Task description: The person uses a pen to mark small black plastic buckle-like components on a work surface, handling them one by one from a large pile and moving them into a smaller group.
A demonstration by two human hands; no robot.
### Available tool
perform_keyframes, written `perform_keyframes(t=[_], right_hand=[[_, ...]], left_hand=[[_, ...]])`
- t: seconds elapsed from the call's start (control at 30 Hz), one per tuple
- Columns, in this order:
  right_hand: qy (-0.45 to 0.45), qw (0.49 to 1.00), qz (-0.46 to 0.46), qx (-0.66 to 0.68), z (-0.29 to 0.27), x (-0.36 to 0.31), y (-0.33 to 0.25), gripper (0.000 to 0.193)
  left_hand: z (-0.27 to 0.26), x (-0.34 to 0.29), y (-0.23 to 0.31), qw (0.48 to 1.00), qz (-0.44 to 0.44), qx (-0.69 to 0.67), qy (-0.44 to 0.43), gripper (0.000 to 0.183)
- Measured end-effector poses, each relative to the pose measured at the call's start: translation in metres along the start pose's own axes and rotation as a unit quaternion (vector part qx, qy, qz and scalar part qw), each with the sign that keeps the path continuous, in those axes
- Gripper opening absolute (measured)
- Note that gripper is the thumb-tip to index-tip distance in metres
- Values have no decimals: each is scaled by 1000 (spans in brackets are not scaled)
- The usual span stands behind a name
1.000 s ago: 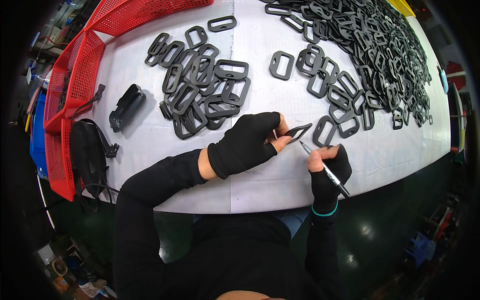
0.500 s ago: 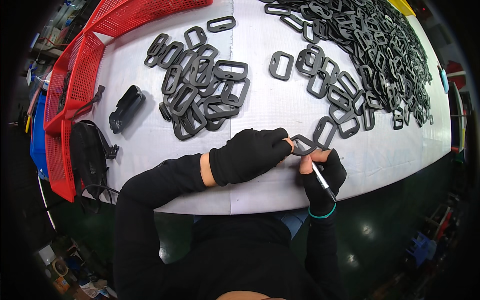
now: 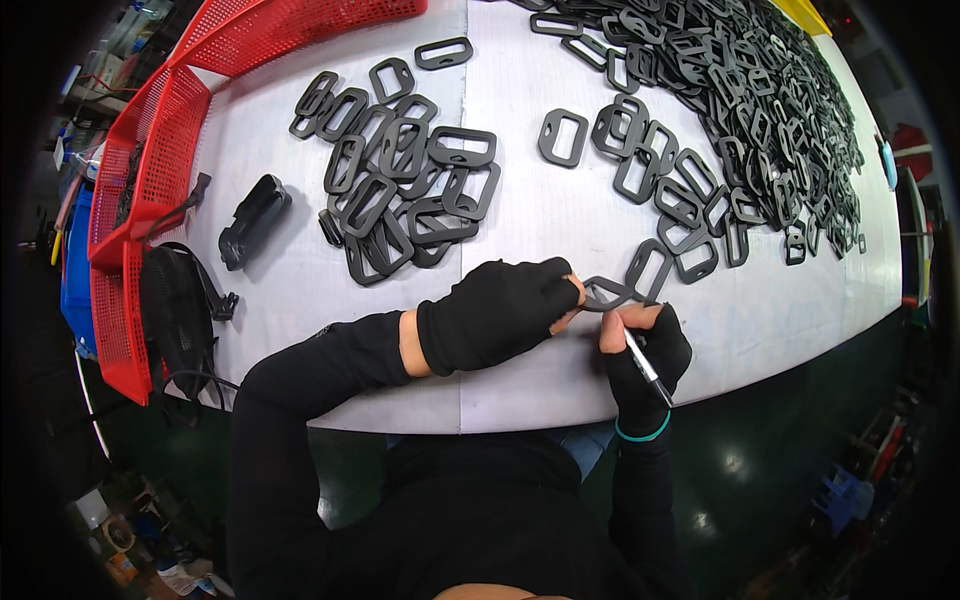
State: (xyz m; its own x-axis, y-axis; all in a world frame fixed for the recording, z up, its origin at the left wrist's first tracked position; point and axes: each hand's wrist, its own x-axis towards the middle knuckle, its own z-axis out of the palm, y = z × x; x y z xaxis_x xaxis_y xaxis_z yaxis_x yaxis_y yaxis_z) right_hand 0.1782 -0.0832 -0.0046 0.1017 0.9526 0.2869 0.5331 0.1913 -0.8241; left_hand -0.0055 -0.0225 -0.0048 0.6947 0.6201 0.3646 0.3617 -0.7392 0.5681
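My left hand (image 3: 500, 315), in a black fingerless glove, pinches a black rounded rectangular plastic frame (image 3: 606, 306) near the front of the table. Against the frame's right end is my right hand (image 3: 662, 350), gloved the same way with a teal band at the wrist. Its fingers are closed round a slim pen-like tool (image 3: 646, 366) with a pale barrel and a dark rear end; the tip is hidden by the fingers. Another loose frame (image 3: 636, 266) lies just beyond the held one.
A smaller heap of like frames (image 3: 462, 146) lies at the left of the white table (image 3: 520, 230), a large pile (image 3: 770, 130) at the right. Red perforated baskets (image 3: 165, 140) line the left edge, near a dark open case (image 3: 255, 220) and a black pouch (image 3: 178, 300).
The held frame has tilted slightly between my hands. My grip on the frame and on the pen-like tool stays the same, and the piles have not changed.
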Motion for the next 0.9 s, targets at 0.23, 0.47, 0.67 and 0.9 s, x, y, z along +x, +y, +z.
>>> perform_keyframes(t=[0.23,0.47,0.67,0.9], right_hand=[[47,996,23,67,0,0,-3,16],[46,995,3,85,-3,6,3,15],[77,983,-90,142,-8,6,11,17],[123,977,-76,156,-9,-5,10,17]], left_hand=[[-93,22,-28,947,-305,-95,-41,11],[-96,36,-57,960,-257,89,58,17],[-46,83,-60,962,-182,195,61,42],[-16,116,-73,895,-147,407,-105,39]])
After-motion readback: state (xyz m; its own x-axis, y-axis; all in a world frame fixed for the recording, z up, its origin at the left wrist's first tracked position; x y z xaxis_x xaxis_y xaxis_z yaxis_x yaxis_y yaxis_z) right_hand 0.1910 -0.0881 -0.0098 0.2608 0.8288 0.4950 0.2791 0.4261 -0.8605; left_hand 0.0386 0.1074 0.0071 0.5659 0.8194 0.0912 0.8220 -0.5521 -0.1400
